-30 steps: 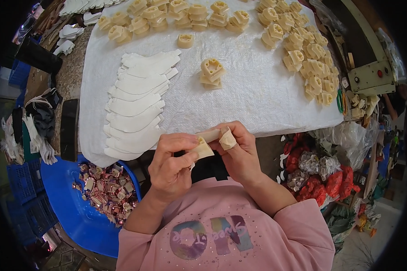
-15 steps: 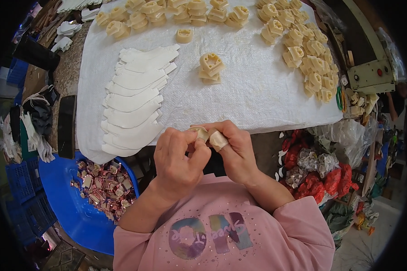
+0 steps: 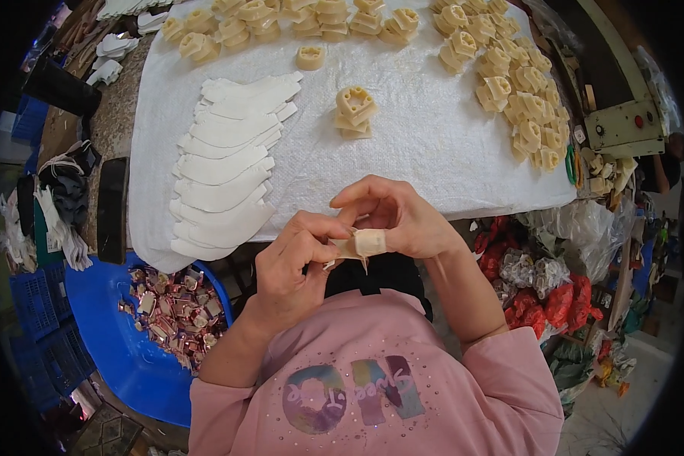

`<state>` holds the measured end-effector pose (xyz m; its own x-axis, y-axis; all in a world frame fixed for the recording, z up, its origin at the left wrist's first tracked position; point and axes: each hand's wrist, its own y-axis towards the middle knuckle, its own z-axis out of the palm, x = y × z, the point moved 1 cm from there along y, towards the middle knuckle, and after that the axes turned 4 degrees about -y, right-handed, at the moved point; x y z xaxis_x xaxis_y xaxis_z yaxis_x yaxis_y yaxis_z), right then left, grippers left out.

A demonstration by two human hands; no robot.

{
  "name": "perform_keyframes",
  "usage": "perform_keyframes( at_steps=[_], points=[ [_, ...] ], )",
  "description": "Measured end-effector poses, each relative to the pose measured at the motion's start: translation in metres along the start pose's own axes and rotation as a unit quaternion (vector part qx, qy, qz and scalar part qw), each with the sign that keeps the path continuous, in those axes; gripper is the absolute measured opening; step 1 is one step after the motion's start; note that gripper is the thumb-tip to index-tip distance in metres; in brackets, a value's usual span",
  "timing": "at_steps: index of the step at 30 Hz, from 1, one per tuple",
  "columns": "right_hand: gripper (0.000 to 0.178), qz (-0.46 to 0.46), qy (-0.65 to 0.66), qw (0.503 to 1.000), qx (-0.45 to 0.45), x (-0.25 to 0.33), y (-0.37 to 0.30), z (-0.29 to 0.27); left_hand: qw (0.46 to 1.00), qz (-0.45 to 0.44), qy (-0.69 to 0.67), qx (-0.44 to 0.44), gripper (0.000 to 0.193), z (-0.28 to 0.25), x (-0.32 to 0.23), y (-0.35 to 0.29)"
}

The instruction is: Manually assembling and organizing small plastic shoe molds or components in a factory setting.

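Note:
My left hand point(image 3: 295, 257) is closed, thumb and fingers pinching a small cream piece point(image 3: 345, 248) in front of the table's near edge. Close against its right side is my right hand point(image 3: 412, 222), with the index finger lifted and arched and the other fingers curled. A beige wrap covers its thumb point(image 3: 371, 242), whose tip meets the piece; a thin strip hangs below. The fingers hide most of the piece's shape. Beyond my hands, a short stack of cream moulded rings point(image 3: 355, 110) stands on the white sheet point(image 3: 403, 167).
Overlapping white curved sheets point(image 3: 224, 171) lie at the table's left. Many cream moulded pieces point(image 3: 524, 99) crowd the right and far sides. Below left, a blue tub point(image 3: 129, 365) holds shiny pinkish parts point(image 3: 178, 315). A phone-like black slab point(image 3: 113, 213) lies at the left edge; red bags point(image 3: 528, 311) sit at right.
My right hand has shifted up and right, its index finger lifting away and its thumb turning to point left. My left hand keeps its pinch, with the cream piece slightly lower.

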<state>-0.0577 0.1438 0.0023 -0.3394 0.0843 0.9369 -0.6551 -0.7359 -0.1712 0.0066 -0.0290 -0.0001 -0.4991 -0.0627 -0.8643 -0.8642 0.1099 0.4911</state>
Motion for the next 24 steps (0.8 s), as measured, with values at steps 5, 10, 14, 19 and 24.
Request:
perform_keyframes(
  at_steps=[5,10,14,19,24],
  points=[
    [0.035,0.001,-0.05,0.998,-0.039,-0.004,0.006,0.004,0.997,-0.016,0.074,0.008,0.021,-0.002,-0.001,0.002],
    [0.034,-0.026,-0.128,0.983,-0.132,-0.015,0.01,0.012,0.996,-0.073,-0.021,-0.046,0.013,0.0,0.01,-0.003],
    [0.029,-0.117,-0.1,0.981,-0.122,-0.016,0.008,0.007,0.935,-0.226,-0.185,-0.203,0.013,0.002,-0.001,0.005],
    [0.018,-0.207,-0.237,0.934,-0.169,-0.019,0.011,0.018,0.94,-0.226,-0.188,-0.174,0.014,0.008,0.008,-0.001],
    [0.013,-0.235,-0.284,0.904,-0.218,-0.016,0.014,0.021,0.942,-0.206,-0.202,-0.173,0.012,0.012,0.01,0.002]
  ],
)
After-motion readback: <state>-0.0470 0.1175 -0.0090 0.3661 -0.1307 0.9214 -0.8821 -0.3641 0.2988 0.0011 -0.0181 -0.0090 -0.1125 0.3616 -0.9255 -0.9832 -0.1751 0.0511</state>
